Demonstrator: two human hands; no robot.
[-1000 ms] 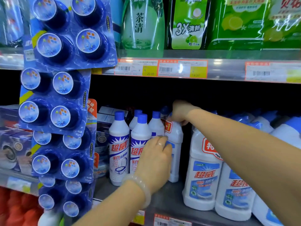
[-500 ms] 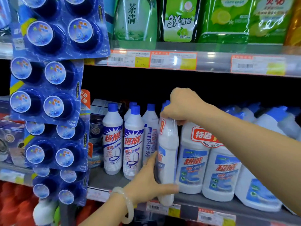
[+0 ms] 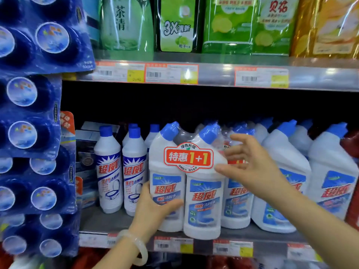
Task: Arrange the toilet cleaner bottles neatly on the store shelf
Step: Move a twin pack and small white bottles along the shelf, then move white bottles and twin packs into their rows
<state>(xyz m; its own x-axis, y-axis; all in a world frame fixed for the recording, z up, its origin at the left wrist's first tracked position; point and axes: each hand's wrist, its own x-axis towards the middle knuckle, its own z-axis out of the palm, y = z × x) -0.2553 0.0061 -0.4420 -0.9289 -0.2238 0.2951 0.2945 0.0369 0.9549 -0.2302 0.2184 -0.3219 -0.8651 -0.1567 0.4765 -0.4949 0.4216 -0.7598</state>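
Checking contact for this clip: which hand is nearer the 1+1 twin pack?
Left. The left hand grips the twin pack low on its left bottle; the right hand is open at its right shoulder.

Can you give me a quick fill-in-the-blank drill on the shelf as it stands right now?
1. The twin pack is joined by a red sticker reading 1+____.
2. The left hand grips the pack's ____ bottle.
3. The right hand is ____, fingers spread beside the pack.
4. The bottle caps are ____ in colour.

Missing words: 1; left; open; blue
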